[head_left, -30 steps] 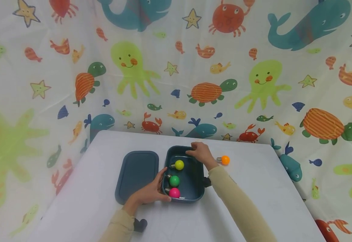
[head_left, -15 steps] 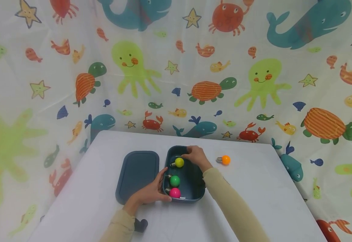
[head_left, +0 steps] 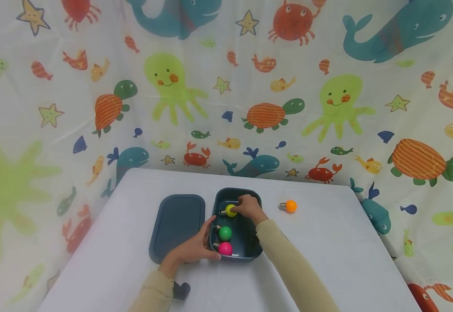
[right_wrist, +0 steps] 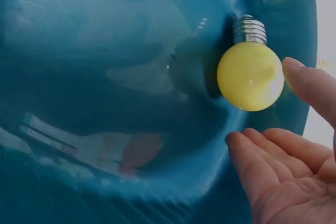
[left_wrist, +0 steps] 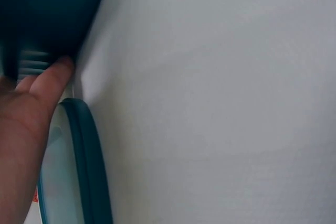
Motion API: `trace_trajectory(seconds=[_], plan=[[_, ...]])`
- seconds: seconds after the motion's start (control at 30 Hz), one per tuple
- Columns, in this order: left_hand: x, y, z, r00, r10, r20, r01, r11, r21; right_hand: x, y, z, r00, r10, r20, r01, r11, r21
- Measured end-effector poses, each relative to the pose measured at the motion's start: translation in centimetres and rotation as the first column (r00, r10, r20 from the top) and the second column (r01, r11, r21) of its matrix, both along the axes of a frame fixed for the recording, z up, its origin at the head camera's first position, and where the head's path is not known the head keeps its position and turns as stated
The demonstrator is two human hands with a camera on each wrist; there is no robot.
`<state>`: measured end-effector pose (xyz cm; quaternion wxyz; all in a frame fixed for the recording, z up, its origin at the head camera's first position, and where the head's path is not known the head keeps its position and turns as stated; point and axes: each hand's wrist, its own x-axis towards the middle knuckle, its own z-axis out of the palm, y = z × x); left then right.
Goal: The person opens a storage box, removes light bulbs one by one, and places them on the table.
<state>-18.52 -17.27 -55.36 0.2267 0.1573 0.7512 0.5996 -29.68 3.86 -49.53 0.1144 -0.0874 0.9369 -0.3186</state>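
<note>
One yellow bulb (right_wrist: 251, 77): right fingers (right_wrist: 257, 166) have moved closer to it.

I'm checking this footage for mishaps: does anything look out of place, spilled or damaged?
The orange bulb stands out: it lies on the table, right of the dark container, while the yellow bulb, green bulb and pink bulb lie inside. I see no spill or damage.
</note>
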Motion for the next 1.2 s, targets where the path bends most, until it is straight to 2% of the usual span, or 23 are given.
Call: trace_trajectory(seconds=[0.33,0.67,0.9,1.2], plan=[[0.1,0.0,0.1,1.0,-0.005,0.0,0.005,1.0,0.007,0.4,-0.4,-0.5,0.999,-0.016,0.038,0.016,1.0,-0.016],[0.0,0.0,-0.1,1.0,0.002,-0.003,-0.002,1.0,-0.008,0.4,-0.8,-0.8,1.0,0.025,0.016,-0.025,1.0,-0.003],[0.0,0.0,-0.1,1.0,0.004,0.004,-0.004,1.0,-0.022,0.5,-0.8,-0.7,0.999,0.018,0.03,-0.017,1.0,-0.021],[0.0,0.0,0.0,1.0,0.002,-0.002,-0.002,1.0,-0.015,0.6,0.1,0.3,0.998,0.061,-0.031,-0.062,0.997,-0.044]])
